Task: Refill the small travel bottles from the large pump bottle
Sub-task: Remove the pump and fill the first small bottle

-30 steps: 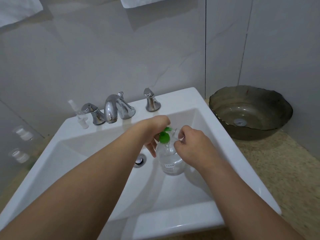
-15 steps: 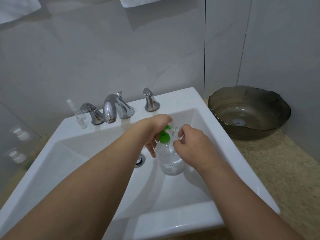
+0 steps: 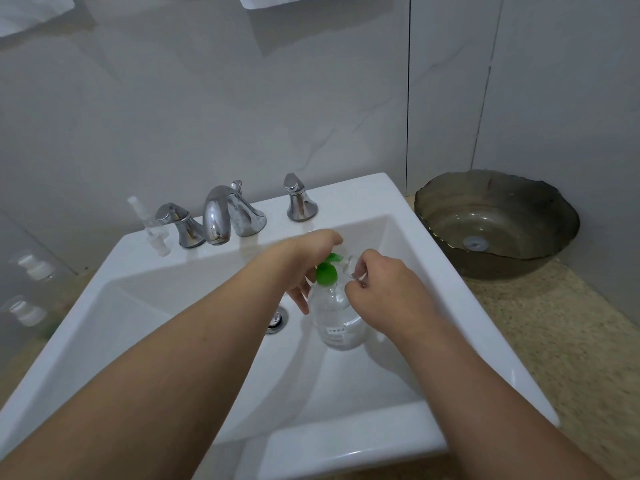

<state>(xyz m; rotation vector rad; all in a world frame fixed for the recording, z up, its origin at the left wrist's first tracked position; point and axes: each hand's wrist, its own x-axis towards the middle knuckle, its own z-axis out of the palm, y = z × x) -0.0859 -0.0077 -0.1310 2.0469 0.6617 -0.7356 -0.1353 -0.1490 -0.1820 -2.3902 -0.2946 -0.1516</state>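
Note:
A large clear pump bottle (image 3: 337, 320) with a green pump head (image 3: 327, 273) stands inside the white sink (image 3: 145, 327). My left hand (image 3: 304, 263) rests on top of the green pump head, fingers curled down over it. My right hand (image 3: 384, 292) pinches a small clear travel bottle (image 3: 351, 266) right at the pump's nozzle; most of that bottle is hidden by my fingers. A clear spray-pump insert (image 3: 152, 226) stands on the sink ledge left of the faucet.
A chrome faucet (image 3: 221, 216) with two handles sits at the sink's back edge, and the drain (image 3: 277, 320) lies left of the bottle. A dark glass bowl (image 3: 495, 223) rests on the speckled counter (image 3: 561, 344) at right. Two small white-capped bottles (image 3: 29, 289) stand blurred at far left.
Almost nothing differs; both hands stay at the pump head, with only a slight shift of the view.

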